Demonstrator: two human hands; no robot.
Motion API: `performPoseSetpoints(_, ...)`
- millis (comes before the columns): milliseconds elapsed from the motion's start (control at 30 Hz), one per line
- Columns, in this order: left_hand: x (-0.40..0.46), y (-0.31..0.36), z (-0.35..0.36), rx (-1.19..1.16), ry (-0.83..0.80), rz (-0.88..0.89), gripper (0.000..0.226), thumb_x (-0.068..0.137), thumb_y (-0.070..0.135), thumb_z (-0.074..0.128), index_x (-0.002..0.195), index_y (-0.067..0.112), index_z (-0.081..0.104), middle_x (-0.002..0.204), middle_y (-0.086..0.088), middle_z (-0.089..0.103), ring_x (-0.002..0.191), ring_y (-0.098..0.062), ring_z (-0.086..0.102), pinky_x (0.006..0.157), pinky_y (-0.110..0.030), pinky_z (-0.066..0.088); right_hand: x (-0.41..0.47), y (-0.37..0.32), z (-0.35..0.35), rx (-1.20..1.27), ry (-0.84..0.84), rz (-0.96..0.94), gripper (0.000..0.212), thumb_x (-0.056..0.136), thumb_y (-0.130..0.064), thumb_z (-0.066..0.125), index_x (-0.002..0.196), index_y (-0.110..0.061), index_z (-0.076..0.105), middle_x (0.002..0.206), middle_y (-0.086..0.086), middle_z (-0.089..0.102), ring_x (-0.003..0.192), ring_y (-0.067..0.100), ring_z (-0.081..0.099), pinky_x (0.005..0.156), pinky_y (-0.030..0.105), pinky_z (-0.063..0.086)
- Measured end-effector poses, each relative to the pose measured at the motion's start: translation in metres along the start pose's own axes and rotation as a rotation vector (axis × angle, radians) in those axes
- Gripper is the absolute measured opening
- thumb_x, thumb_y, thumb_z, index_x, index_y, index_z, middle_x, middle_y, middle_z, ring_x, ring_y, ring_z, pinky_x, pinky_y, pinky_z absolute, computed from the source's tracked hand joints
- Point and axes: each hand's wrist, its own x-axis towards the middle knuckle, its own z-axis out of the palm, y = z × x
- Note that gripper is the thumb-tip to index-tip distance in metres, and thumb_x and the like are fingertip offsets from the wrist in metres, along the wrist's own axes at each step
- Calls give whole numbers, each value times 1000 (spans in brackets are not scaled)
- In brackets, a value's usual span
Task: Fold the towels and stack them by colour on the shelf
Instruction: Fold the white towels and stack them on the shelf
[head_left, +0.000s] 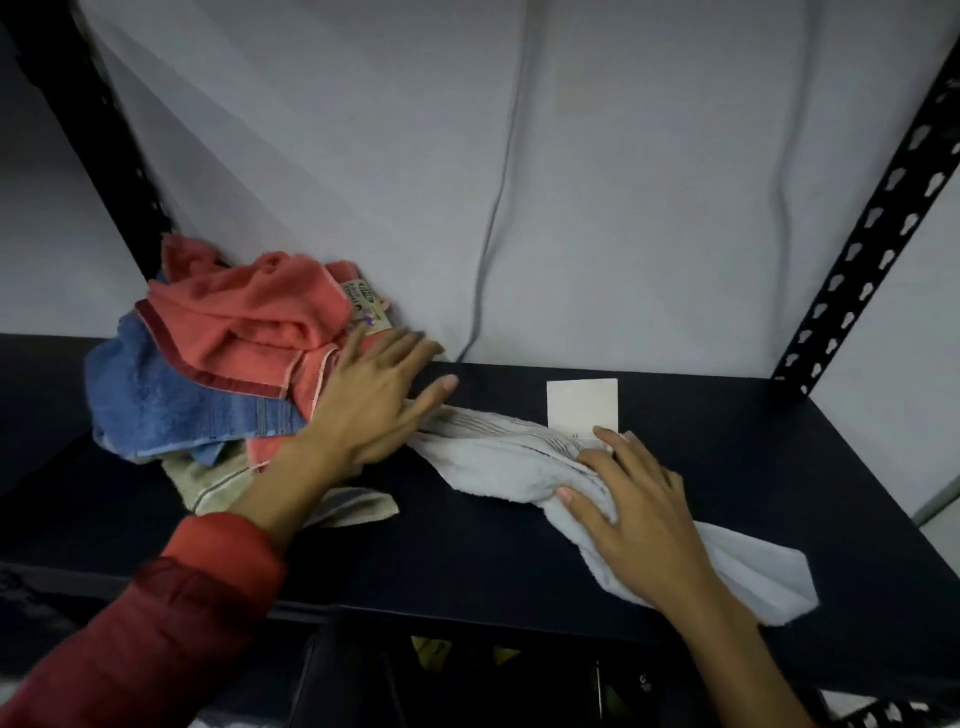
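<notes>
One rumpled white terry towel (519, 462) lies across the dark shelf board (727, 467); our right hand (631, 512) has its grip pinching a fold, our left hand (374, 402) rests spread against the heap: salmon towel (249, 317), blue towel (150, 395), beige towel (208, 480). White card (582, 402) behind.
</notes>
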Motion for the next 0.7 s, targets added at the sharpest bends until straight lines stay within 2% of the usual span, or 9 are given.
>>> performPoseSetpoints(67, 14, 42, 3, -169, -87, 63, 60, 101, 66, 31, 142, 27, 51, 149, 2, 54, 143, -18, 43, 120, -48, 29, 0, -1, -2, 15, -1, 5, 45, 96, -64, 35, 128, -36, 51, 153, -10, 39, 146, 18, 32, 110, 46, 35)
performPoseSetpoints(133, 26, 79, 10, -371, -223, 129, 58, 100, 64, 39, 147, 30, 46, 153, 6, 49, 140, -16, 45, 116, -42, 36, 0, -2, -9, 144, 11, 48, 42, 97, -65, 36, 127, -41, 51, 153, -16, 37, 143, 9, 34, 111, 42, 33)
performPoseSetpoints(200, 35, 107, 23, -493, -369, 156, 62, 98, 62, 48, 152, 32, 40, 161, 7, 38, 144, -14, 39, 118, -38, 33, -2, 0, -18, 326, 41, 115, 31, 98, -62, 40, 124, -47, 50, 151, -20, 40, 139, 2, 38, 113, 41, 32)
performPoseSetpoints(267, 36, 124, 38, -590, -444, 138, 71, 93, 67, 51, 154, 33, 37, 166, 7, 27, 149, -15, 33, 121, -40, 31, -7, 5, -25, 374, 90, 155, 26, 100, -54, 46, 123, -47, 52, 148, -19, 45, 136, 4, 42, 113, 45, 35)
performPoseSetpoints(333, 32, 134, 47, -725, -388, 105, 70, 93, 62, 58, 152, 28, 40, 161, 7, 36, 144, -11, 39, 118, -39, 35, -12, 14, -28, 319, 137, 203, 28, 99, -46, 53, 126, -39, 55, 147, -15, 47, 135, 8, 44, 111, 47, 37)
performPoseSetpoints(400, 25, 141, 50, -816, -285, 82, 63, 94, 54, 64, 148, 26, 45, 148, 10, 49, 129, -3, 49, 110, -33, 42, -16, 23, -32, 244, 169, 268, 29, 97, -42, 57, 125, -33, 58, 145, -12, 50, 131, 13, 47, 108, 46, 39)
performPoseSetpoints(500, 17, 145, 45, -899, -273, 94, 72, 90, 61, 64, 150, 32, 40, 148, 16, 47, 127, 3, 48, 107, -24, 43, -16, 28, -36, 163, 222, 338, 30, 94, -46, 57, 120, -30, 60, 134, -10, 57, 119, 17, 54, 100, 48, 44)
performPoseSetpoints(633, 17, 137, 51, -740, -302, 93, 84, 88, 69, 61, 155, 38, 23, 158, 16, 34, 138, -8, 43, 110, -37, 44, -3, 26, -42, 179, 202, 434, 42, 90, -49, 63, 124, -26, 56, 127, -6, 57, 114, 19, 54, 98, 47, 45)
performPoseSetpoints(700, 21, 129, 54, -722, -271, 14, 81, 89, 63, 62, 155, 35, 25, 155, 9, 42, 137, -14, 46, 108, -42, 46, -1, 27, -50, 178, 177, 467, 49, 85, -57, 64, 121, -25, 56, 122, -7, 58, 111, 18, 55, 97, 46, 46)
